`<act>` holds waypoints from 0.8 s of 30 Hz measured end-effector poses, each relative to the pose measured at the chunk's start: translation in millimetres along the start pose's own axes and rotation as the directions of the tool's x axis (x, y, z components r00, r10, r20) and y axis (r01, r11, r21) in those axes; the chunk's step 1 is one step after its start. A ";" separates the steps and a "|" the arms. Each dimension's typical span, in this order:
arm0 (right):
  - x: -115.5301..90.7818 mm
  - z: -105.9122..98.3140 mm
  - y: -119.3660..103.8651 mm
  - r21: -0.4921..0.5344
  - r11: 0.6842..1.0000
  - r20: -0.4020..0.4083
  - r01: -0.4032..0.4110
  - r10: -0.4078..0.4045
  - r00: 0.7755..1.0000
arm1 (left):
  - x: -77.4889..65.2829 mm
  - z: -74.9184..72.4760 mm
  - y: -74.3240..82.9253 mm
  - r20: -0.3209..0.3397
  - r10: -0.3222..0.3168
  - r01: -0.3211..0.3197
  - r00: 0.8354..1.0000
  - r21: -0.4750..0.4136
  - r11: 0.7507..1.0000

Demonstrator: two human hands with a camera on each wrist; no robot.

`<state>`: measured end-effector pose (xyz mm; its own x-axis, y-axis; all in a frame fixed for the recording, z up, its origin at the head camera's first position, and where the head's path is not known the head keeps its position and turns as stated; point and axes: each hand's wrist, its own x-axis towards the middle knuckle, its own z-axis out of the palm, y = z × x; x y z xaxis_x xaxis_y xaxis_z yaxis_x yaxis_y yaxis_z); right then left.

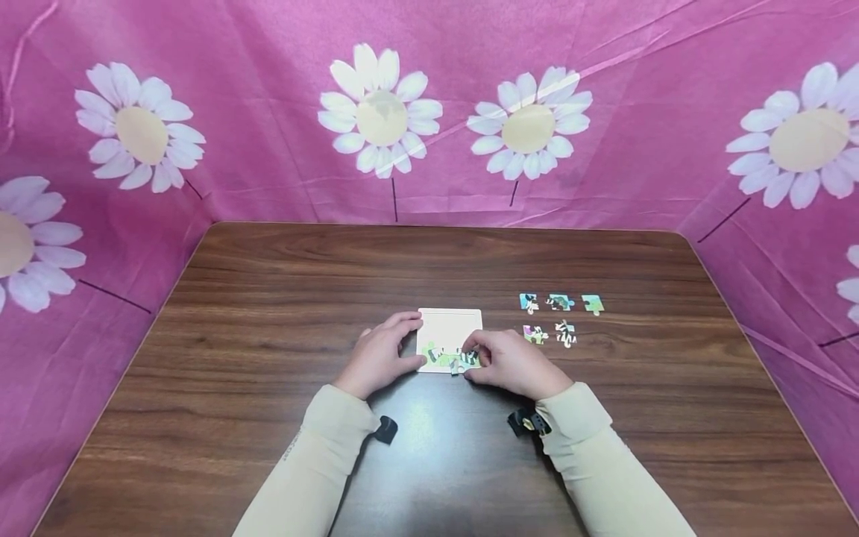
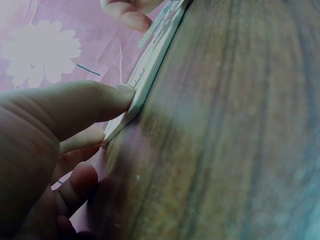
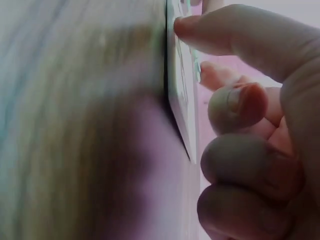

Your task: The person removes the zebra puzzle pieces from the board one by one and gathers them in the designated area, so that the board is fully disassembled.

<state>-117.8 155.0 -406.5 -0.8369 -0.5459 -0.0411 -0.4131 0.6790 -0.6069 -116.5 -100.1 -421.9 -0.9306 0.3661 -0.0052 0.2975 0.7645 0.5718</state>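
A shallow white puzzle board [image 1: 448, 325] lies on the table with several green and panda-patterned pieces along its near side. My left hand [image 1: 385, 353] holds the board's left edge, fingers toward the far corner and thumb at the near corner. In the left wrist view, the left thumb [image 2: 107, 100] presses on the board's rim. At the near right corner my right hand [image 1: 517, 362] pinches a puzzle piece [image 1: 458, 366] that overlaps the near rim; its fingers partly cover the pieces there. The right thumb [image 3: 200, 32] touches the board's edge in the right wrist view.
To the right of the board lie several loose puzzle pieces in two rows, among them a green one [image 1: 593, 303] and a pink-cornered one [image 1: 535, 334]. The brown wooden table [image 1: 268, 276] is bordered by a pink flowered cloth [image 1: 268, 149] at the back and sides.
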 end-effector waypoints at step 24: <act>-47.1 -51.9 54.0 0.011 0.967 -0.222 -0.256 0.252 0.942 | -0.4 -0.9 2.3 0.010 -0.009 0.009 1.000 -0.011 1.000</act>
<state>-119.3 242.8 -396.1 -0.9720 -0.2344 -0.0154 -0.1813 0.7906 -0.5849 -115.7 -99.0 -419.8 -0.9310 0.3647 -0.0184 0.2869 0.7618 0.5809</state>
